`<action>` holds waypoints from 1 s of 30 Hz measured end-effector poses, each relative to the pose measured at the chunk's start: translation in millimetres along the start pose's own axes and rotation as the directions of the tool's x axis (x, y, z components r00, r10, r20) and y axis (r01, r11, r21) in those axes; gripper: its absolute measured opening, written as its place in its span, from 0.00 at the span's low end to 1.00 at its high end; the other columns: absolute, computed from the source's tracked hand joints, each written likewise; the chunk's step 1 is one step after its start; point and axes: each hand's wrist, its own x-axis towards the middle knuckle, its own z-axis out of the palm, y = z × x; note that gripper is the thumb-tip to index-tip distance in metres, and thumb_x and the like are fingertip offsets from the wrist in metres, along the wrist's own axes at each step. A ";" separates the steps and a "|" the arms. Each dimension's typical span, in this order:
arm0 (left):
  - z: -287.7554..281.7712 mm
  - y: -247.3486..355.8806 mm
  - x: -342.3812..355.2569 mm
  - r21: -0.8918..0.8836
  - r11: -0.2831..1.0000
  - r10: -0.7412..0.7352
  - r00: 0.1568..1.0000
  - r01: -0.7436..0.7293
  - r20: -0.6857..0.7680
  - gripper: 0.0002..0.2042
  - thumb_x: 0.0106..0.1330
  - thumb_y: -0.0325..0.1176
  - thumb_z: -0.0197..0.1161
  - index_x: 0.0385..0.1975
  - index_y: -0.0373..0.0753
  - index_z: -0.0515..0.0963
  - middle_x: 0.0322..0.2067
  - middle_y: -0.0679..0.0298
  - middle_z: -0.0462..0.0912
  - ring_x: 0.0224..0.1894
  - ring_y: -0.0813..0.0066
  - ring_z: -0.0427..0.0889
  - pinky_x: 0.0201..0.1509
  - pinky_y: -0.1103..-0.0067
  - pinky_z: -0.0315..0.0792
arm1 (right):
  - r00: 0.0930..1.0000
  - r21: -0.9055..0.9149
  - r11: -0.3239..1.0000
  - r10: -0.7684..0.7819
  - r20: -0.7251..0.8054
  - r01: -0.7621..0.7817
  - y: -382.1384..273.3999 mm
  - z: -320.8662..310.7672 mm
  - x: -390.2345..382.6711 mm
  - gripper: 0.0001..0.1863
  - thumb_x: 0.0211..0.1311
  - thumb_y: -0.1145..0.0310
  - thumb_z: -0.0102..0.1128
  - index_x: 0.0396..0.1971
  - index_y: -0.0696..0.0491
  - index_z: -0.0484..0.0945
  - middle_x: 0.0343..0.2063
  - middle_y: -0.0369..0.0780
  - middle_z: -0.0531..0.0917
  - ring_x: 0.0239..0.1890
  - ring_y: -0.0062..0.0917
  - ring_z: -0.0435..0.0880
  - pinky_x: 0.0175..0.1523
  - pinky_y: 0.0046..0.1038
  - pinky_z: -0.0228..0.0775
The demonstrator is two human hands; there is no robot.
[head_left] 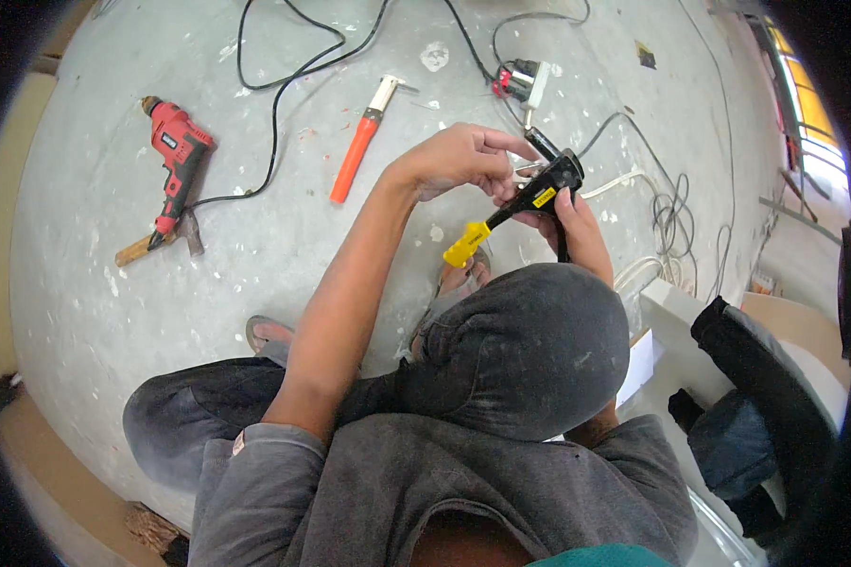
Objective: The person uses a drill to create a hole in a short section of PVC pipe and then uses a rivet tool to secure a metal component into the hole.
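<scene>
In front of my right knee I hold a black hand tool with a yellow grip on one lever, which looks like a hand riveter [528, 200]. My right hand [581, 231] is closed around its black body and other handle, thumb along the side. My left hand [463, 163] is at the head of the tool, fingers bent together in a pinch with the index finger stretched over the top. A small shiny metal part shows by those fingertips; whether they grip it is unclear.
On the grey floor to the left lie a red drill [175, 151] and a hammer [137, 250]. An orange tool with a white end [357, 146] lies ahead. Beyond my hands sits a red, black and white device [525, 85]. Black cables [276, 113] cross the floor; dark cloth [738, 444] lies at right.
</scene>
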 end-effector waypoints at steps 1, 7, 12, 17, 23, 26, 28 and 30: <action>1.5 1.8 -0.5 0.074 0.997 -0.018 0.999 0.021 -0.034 0.17 0.61 0.25 0.59 0.51 0.30 0.78 0.26 0.60 0.83 0.30 0.77 0.83 0.36 0.81 0.77 | 1.000 -0.001 1.000 0.002 0.009 -0.002 -0.7 -0.2 -0.7 0.28 0.76 0.54 0.45 0.62 0.62 0.63 0.51 0.49 0.78 0.56 0.35 0.80 0.63 0.36 0.72; 4.4 0.4 6.4 0.611 0.791 0.043 0.994 0.030 -0.105 0.11 0.63 0.31 0.63 0.41 0.32 0.84 0.22 0.62 0.85 0.26 0.78 0.83 0.33 0.82 0.78 | 0.999 -0.134 0.990 0.032 -0.013 -0.033 1.3 0.6 1.1 0.29 0.75 0.52 0.46 0.62 0.61 0.64 0.50 0.48 0.80 0.56 0.34 0.80 0.63 0.35 0.71; -15.5 -24.2 8.7 0.513 0.856 0.139 0.986 -0.070 -0.097 0.12 0.61 0.32 0.69 0.41 0.33 0.85 0.30 0.60 0.86 0.33 0.79 0.82 0.40 0.82 0.76 | 0.999 -0.016 1.000 0.017 0.048 -0.017 2.4 -2.4 2.5 0.31 0.74 0.49 0.47 0.62 0.61 0.64 0.50 0.48 0.80 0.56 0.35 0.80 0.63 0.37 0.71; -22.5 -37.4 13.6 -0.041 0.984 0.142 0.909 -0.172 -0.393 0.07 0.62 0.30 0.67 0.35 0.33 0.81 0.29 0.61 0.84 0.31 0.77 0.82 0.38 0.82 0.76 | 0.999 0.005 1.000 -0.003 0.042 0.003 2.3 2.3 4.2 0.34 0.72 0.45 0.47 0.62 0.61 0.64 0.51 0.48 0.80 0.56 0.37 0.80 0.63 0.38 0.70; -16.2 -16.6 13.2 -0.277 0.893 0.185 0.850 -0.355 -0.494 0.06 0.67 0.29 0.63 0.39 0.35 0.76 0.34 0.62 0.83 0.34 0.78 0.82 0.45 0.80 0.79 | 0.996 0.040 0.998 -0.053 0.073 0.051 -1.9 21.9 7.1 0.37 0.71 0.42 0.47 0.61 0.62 0.64 0.47 0.50 0.81 0.55 0.40 0.80 0.63 0.38 0.70; -10.5 -11.4 10.2 -0.280 0.847 0.297 0.839 -0.453 -0.457 0.07 0.67 0.30 0.64 0.40 0.34 0.76 0.35 0.62 0.83 0.35 0.78 0.82 0.45 0.81 0.78 | 0.995 0.040 0.997 -0.067 0.072 0.065 0.2 20.5 12.2 0.40 0.70 0.38 0.45 0.61 0.63 0.64 0.46 0.51 0.81 0.54 0.42 0.81 0.62 0.40 0.71; -7.8 -8.5 9.7 -0.254 0.860 0.298 0.841 -0.442 -0.452 0.10 0.68 0.31 0.64 0.42 0.33 0.76 0.35 0.61 0.83 0.36 0.77 0.83 0.45 0.81 0.79 | 0.995 0.059 0.996 -0.069 0.068 0.065 2.6 18.7 14.6 0.41 0.69 0.37 0.45 0.61 0.63 0.64 0.46 0.51 0.81 0.53 0.42 0.82 0.62 0.41 0.72; -7.1 -7.0 8.2 -0.259 0.858 0.293 0.837 -0.443 -0.461 0.11 0.68 0.32 0.64 0.44 0.32 0.77 0.36 0.61 0.83 0.37 0.77 0.83 0.46 0.81 0.79 | 0.994 0.096 0.992 -0.089 0.067 0.083 3.6 18.1 15.7 0.41 0.69 0.37 0.45 0.60 0.63 0.64 0.46 0.51 0.81 0.52 0.42 0.82 0.62 0.42 0.72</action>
